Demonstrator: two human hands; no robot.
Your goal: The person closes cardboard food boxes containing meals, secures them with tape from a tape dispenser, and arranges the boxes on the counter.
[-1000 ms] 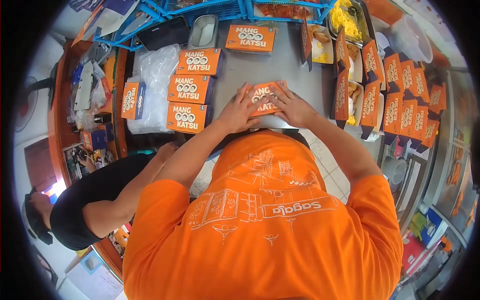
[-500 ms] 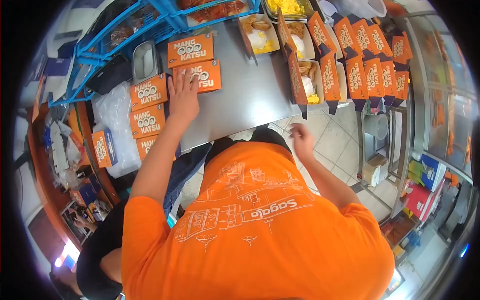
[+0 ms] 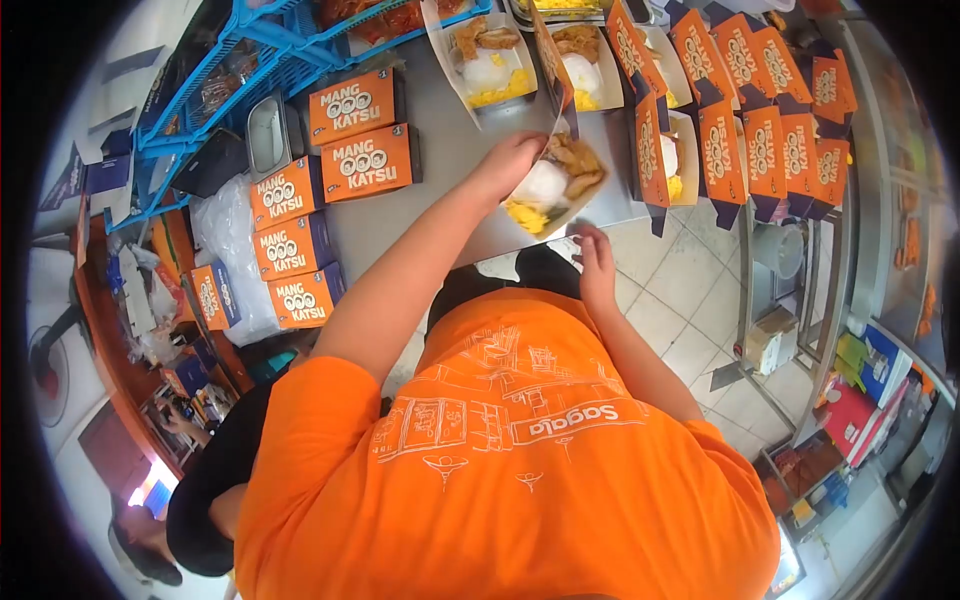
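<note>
My left hand (image 3: 508, 168) is closed on the raised lid of an open takeout box (image 3: 556, 190) near the table's front edge. White rice, yellow scrambled egg and brown fried pieces fill this box. Just below its front corner is my right hand (image 3: 594, 262), fingers loosely bent and apart, holding nothing; whether a fingertip touches the box I cannot tell. Behind stand two more open filled boxes, one at the left (image 3: 488, 72) and one beside it (image 3: 580, 68). Closed orange "Mang Katsu" boxes (image 3: 366, 162) sit to the left of my left arm.
Several open-lidded orange boxes (image 3: 718, 150) stand in rows on the right. A blue plastic crate (image 3: 215, 95) and a metal container (image 3: 268, 135) are at the back left. Another person in black (image 3: 215, 490) is at my lower left. A metal rack (image 3: 830, 240) stands at the right.
My left hand has left the closed boxes, moved right and taken hold of an open filled box, which has shifted left, away from the row. My right hand stays near the table edge.
</note>
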